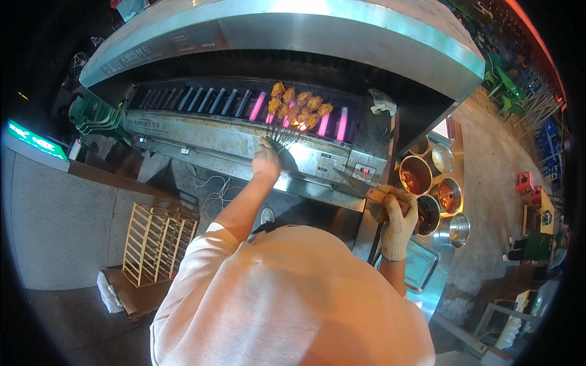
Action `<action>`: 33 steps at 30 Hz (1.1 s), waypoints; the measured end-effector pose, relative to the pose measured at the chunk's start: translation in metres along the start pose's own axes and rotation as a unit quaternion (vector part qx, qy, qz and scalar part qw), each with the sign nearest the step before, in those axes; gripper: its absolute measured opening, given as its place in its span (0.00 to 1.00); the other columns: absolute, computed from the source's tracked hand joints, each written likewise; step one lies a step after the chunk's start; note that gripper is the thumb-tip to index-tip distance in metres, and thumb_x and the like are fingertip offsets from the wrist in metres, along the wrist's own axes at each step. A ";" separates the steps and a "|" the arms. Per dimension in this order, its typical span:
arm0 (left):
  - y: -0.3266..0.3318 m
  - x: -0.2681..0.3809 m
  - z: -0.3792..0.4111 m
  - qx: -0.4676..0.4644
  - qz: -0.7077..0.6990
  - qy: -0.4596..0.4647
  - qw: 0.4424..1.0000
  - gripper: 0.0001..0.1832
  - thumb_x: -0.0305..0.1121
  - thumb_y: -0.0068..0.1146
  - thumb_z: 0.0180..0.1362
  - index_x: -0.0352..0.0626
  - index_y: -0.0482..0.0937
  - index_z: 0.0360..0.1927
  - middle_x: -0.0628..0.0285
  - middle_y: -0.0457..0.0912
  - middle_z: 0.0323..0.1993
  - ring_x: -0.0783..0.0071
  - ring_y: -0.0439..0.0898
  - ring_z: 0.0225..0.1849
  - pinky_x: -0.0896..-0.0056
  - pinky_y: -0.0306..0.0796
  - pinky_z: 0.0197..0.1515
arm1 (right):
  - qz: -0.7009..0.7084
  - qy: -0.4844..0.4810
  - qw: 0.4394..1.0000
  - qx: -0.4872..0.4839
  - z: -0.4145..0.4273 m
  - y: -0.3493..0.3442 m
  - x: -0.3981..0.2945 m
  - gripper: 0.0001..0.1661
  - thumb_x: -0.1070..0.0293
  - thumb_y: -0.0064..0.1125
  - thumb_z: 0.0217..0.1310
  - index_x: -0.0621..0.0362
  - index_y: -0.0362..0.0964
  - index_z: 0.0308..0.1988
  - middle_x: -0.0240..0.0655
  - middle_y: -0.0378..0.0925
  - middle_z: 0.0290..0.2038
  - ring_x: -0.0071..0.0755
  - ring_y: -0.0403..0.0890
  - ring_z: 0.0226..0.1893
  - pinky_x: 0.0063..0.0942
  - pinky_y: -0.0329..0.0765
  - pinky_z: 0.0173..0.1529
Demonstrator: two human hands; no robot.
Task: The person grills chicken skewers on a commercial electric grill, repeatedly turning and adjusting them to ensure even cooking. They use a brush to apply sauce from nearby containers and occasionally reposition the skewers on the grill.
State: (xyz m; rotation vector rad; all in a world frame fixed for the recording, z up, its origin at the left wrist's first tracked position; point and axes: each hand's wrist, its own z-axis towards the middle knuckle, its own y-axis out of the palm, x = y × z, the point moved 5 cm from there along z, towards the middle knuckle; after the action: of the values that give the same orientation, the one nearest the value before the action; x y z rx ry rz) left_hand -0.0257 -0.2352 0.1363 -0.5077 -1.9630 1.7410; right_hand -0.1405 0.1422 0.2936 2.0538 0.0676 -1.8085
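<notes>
My bare left hand (266, 162) is at the grill's front edge, fingers closed around the near ends of a bunch of thin skewers (283, 137). The skewers fan out toward browned pieces of meat (300, 106), which look like chicken wings, over glowing pink heating tubes (257, 106). A small flame (300, 124) burns beneath the meat. My right hand (398, 224), in a stained knit glove, grips a wooden-handled tool (376, 196) beside the grill's right end. A dark blade-like part points left from it. Brown, shaggy material surrounds the handle; its kind is unclear.
Overhead curves a metal hood (339, 34). Right of the grill (219, 130), a metal table (435, 286) holds several steel pots, one with red sauce (414, 176). A crumpled cloth (382, 101) lies at the grill's right end. A wooden rack (158, 244) stands left; cables (219, 192) cross the floor.
</notes>
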 end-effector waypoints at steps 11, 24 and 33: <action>-0.027 -0.069 0.001 0.030 -0.148 0.126 0.981 0.26 0.28 0.47 0.63 0.31 0.69 0.65 0.34 0.83 0.41 0.39 0.81 0.48 0.47 0.75 0.51 | 0.017 -0.067 0.992 0.107 -0.043 -0.016 0.004 0.16 0.67 0.60 0.66 0.64 0.72 0.49 0.43 0.83 0.37 0.19 0.69 0.18 0.18 0.66 0.23; -0.006 -0.013 -0.018 -0.447 -0.810 -0.005 0.378 0.25 0.47 0.38 0.78 0.40 0.67 0.66 0.74 0.59 0.26 0.86 0.53 0.21 0.83 0.47 0.18 | -0.079 -0.093 0.991 0.054 -0.042 0.081 -0.002 0.15 0.70 0.60 0.67 0.65 0.73 0.51 0.37 0.81 0.41 0.18 0.74 0.27 0.17 0.70 0.28; 0.023 0.001 -0.013 -0.474 -0.803 -0.094 0.349 0.17 0.44 0.45 0.76 0.43 0.74 0.58 0.72 0.66 0.26 0.87 0.56 0.18 0.85 0.50 0.16 | -0.287 -0.187 0.938 0.050 0.018 0.152 -0.008 0.11 0.71 0.64 0.64 0.62 0.77 0.45 0.32 0.81 0.32 0.19 0.78 0.25 0.19 0.73 0.26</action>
State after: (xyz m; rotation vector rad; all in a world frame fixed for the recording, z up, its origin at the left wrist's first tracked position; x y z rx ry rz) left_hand -0.0195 -0.2214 0.1150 1.1408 -1.7912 -0.7148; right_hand -0.1137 -0.0014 0.3394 1.8295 0.5233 -2.5736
